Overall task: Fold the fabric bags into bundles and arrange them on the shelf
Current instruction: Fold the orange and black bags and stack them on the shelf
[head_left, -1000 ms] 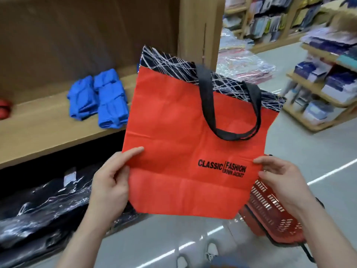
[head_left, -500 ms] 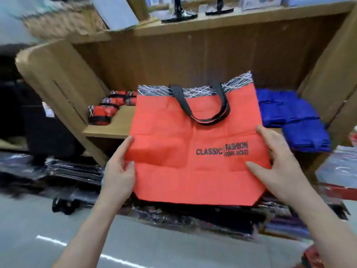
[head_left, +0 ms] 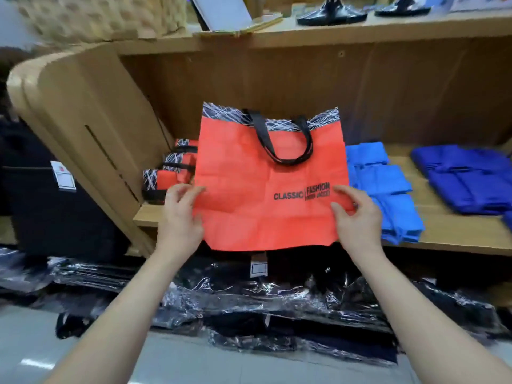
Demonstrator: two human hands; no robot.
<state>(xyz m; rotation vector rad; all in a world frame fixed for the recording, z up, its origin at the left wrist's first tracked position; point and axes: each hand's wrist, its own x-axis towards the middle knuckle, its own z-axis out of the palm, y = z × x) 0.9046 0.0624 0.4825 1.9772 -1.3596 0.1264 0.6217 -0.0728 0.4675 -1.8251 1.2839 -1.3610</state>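
A flat red fabric bag (head_left: 249, 195) with a black-and-white patterned top band, black handles and the print "CLASSIC FASHION" is held upright in front of the wooden shelf (head_left: 454, 234). My left hand (head_left: 180, 214) pinches its left edge. At the right edge my right hand (head_left: 357, 217) pinches it just below the print. Folded red bundles (head_left: 169, 173) lie on the shelf behind the bag's left side, partly hidden by it. Folded light blue bundles (head_left: 388, 189) sit on the shelf to its right.
Darker blue folded fabric (head_left: 471, 178) lies at the shelf's far right. A slanted wooden side panel (head_left: 91, 128) bounds the shelf on the left. Black goods in clear plastic wrap (head_left: 249, 309) are stacked on the floor below. Black stands (head_left: 332, 12) rest on the upper shelf.
The view swung from the shop aisle to face the shelf. Both hands kept hold of the red bag and brought it closer to the shelf, between the red and blue bundles.
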